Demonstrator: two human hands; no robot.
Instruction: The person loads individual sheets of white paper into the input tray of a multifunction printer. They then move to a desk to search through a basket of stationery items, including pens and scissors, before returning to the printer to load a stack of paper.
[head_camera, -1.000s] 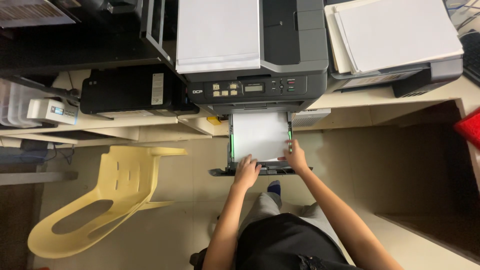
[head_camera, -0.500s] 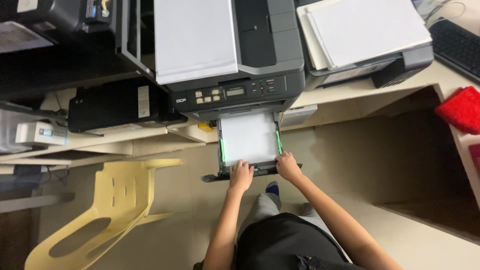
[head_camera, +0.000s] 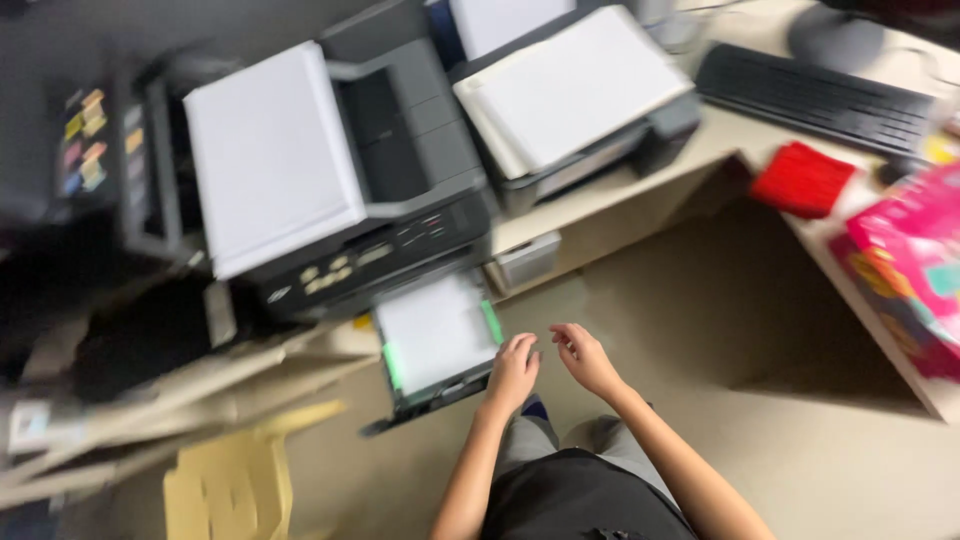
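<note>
— Below the grey printer (head_camera: 340, 190), at about seven o'clock from its panel, the paper tray (head_camera: 437, 340) stands pulled out, white sheets showing.

— And the hands?

— Left hand (head_camera: 512, 372) rests at the tray's corner, fingers together, clamped on nothing. Right hand (head_camera: 585, 358) hangs just beside, fingers apart, empty.

— Trouble?

— A crooked push could jam the tray, I'd judge, or pinch a finger.
</note>
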